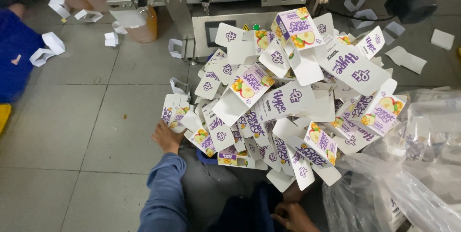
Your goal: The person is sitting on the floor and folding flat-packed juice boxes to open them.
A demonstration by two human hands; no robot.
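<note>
Grey tiled floor [72, 116], scattered white card scraps [50, 44], crumpled clear plastic sheet [408, 179], perhaps a bag

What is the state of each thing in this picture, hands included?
left hand: open, pressed against the left side of the heap
right hand: low at the near edge, grip unclear
heap of cartons: unfolded, piled loosely, flaps sticking out
clear plastic bag: crumpled, on the right
paper scraps: scattered on the floor

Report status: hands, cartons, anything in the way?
Left hand flat against the heaped pile of folded cartons. Right hand low under the pile's near edge, grip unclear. Clear plastic bag crowds the right side; loose cartons litter the floor.
</note>
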